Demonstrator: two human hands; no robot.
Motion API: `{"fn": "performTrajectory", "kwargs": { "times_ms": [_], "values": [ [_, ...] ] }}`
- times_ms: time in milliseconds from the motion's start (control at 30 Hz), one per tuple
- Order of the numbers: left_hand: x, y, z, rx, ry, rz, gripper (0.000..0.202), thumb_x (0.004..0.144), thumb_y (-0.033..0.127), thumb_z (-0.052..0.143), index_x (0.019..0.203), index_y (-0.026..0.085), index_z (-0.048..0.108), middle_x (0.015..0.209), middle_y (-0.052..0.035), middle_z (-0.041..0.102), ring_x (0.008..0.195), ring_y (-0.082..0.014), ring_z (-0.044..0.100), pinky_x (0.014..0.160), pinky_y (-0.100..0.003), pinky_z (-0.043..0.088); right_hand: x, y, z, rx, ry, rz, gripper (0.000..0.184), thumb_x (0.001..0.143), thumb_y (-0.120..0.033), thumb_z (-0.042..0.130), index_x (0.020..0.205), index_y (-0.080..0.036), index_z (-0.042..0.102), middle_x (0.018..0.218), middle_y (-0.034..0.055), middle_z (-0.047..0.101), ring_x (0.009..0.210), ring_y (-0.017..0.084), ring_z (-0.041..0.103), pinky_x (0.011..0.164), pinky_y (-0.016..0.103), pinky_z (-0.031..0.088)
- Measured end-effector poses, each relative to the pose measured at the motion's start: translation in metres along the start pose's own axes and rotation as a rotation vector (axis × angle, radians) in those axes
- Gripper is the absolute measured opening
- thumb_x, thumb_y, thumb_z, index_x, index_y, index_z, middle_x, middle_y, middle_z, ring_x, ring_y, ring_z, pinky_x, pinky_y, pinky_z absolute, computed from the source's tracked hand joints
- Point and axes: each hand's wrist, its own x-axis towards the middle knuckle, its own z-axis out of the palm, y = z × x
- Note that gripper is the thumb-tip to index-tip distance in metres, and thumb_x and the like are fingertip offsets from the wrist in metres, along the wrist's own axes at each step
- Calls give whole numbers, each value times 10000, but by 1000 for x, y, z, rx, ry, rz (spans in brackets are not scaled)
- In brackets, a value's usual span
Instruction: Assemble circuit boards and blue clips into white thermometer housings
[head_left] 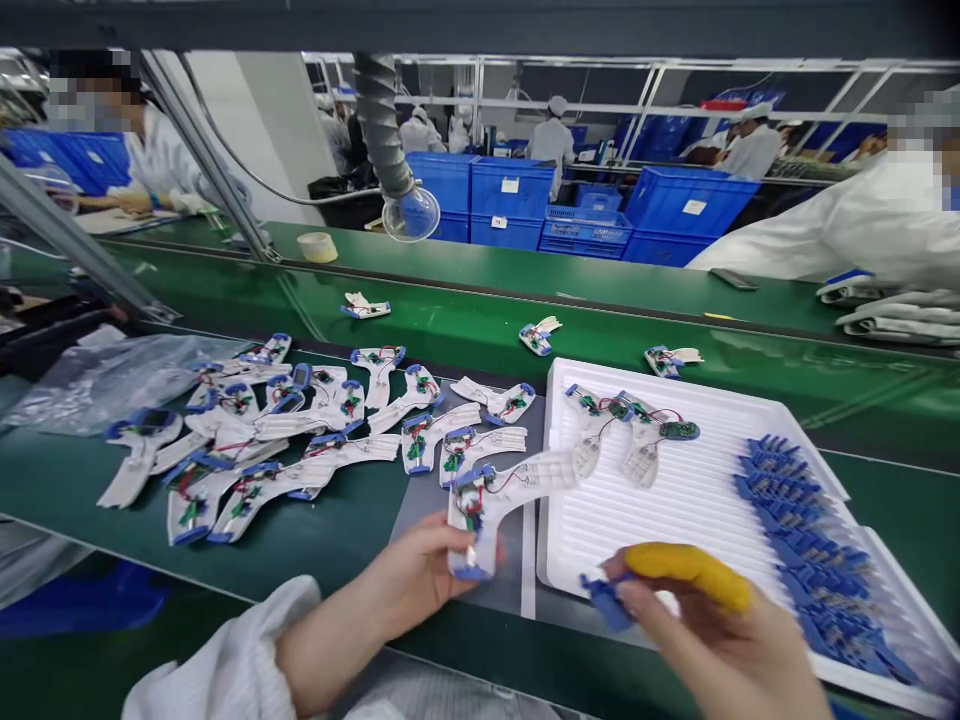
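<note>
My left hand (420,570) grips the lower end of a white thermometer-gun housing half (517,485), its green boards and red wires facing up. Between the thumb and forefinger of my right hand (697,610) is a small blue plastic part (606,602), held a little to the right of the housing and apart from it. A yellow cover wraps the right forefinger. The white ribbed tray (675,530) lies beyond that hand, with two opened housings (641,440) on its far left and rows of blue plastic parts (817,560) along its right side.
Several more wired housings (255,490) lie in a loose group on the left of the green bench. A few others (540,335) sit on the green belt behind. Plastic bags (105,375) lie at far left. A flexible duct (382,130) hangs above; co-workers sit across.
</note>
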Motion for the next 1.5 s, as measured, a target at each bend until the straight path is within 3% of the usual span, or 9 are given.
{"fn": "performTrajectory", "kwargs": {
  "times_ms": [100,167,300,500,633,800,1067,1333,1500],
  "values": [
    [-1,-10,17,41,-243,37,467,541,42,602,995,144,557,846,-50,689,825,-215,650,725,-293,480,6,-19,28,49,-160,-50,54,794,-251,585,806,-218,626,703,1,710,624,135,667,583,188,539],
    [-2,-11,22,112,-302,124,528,537,19,574,1041,176,551,910,-19,681,893,-198,616,756,-276,449,13,-20,36,20,-220,-55,67,807,-241,562,820,-211,621,707,1,705,621,127,662,586,190,536],
    [-4,-8,23,262,-357,216,565,603,8,503,1124,225,512,975,21,658,938,-158,561,797,-253,393,18,-16,38,-43,-219,-32,79,810,-255,555,826,-208,617,715,0,705,618,126,658,562,193,531],
    [-4,-5,19,304,-379,229,608,667,7,512,1210,262,412,1004,34,627,926,-128,544,746,-214,373,16,-14,38,-52,-206,-58,76,818,-263,553,818,-226,620,727,-14,707,633,124,658,580,197,526],
    [-2,-7,18,344,-445,339,480,790,153,603,1210,260,395,1111,2,586,1045,-146,524,878,-242,369,19,-11,42,-98,-205,-93,59,817,-241,556,818,-231,614,722,-15,698,639,132,657,574,206,524],
    [-1,-6,20,404,-381,401,460,822,263,600,1227,257,382,1178,-23,571,1089,-162,516,924,-264,375,14,-8,43,-218,-76,-207,164,829,-301,562,973,-223,554,824,32,652,702,159,638,584,238,535],
    [-1,-3,24,419,-327,394,432,827,292,586,1207,253,386,1167,-27,582,1110,-188,515,907,-269,397,7,0,46,-399,-99,-354,240,873,-282,497,1093,-187,483,791,42,618,670,165,651,582,239,548],
    [5,-6,27,406,-255,418,332,814,259,595,1120,229,471,1058,-13,605,1013,-177,539,886,-265,411,14,-4,49,-387,-197,-256,149,880,-221,430,1014,-183,485,963,89,567,654,145,646,535,240,541],
    [6,-9,26,290,-253,420,294,804,223,608,1082,231,513,1056,-2,632,1025,-169,559,887,-252,417,12,3,51,-489,-151,-328,194,910,-275,382,906,-156,536,897,92,602,577,148,636,472,255,519]
  ]
}}
